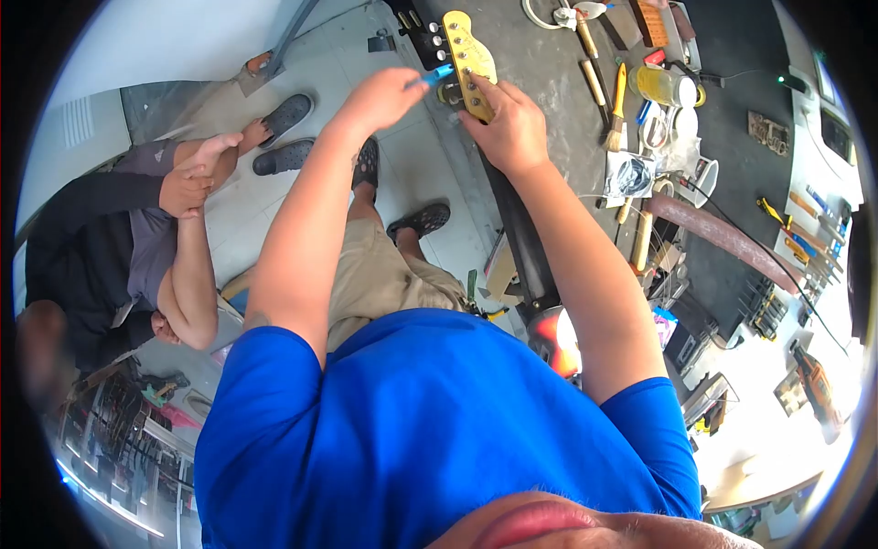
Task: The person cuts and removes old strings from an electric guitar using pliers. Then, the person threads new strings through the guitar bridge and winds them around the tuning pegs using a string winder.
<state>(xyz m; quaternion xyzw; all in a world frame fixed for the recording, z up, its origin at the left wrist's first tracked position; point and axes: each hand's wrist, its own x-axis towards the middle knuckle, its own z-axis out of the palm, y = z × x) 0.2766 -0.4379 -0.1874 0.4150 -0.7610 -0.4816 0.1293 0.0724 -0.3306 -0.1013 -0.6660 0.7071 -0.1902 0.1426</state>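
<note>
A guitar headstock (470,57), yellowish with a row of metal tuning machines, lies at the top of the head view along the dark bench edge. My right hand (510,128) is closed round its lower end, with the thumb on the near side and fingers across the face. My left hand (382,99) pinches a slim blue tool (437,75) whose tip reaches the tuner side of the headstock. Its exact kind is too small to tell. The dark guitar neck (514,206) appears to run back toward me beneath my right forearm.
A brush (617,108), a yellowish jar (666,87) and several tools lie on the dark bench (560,55) to the right. A long brown roll (722,236) lies farther right. Another person (119,229) sits at left, hands clasped near a raised foot.
</note>
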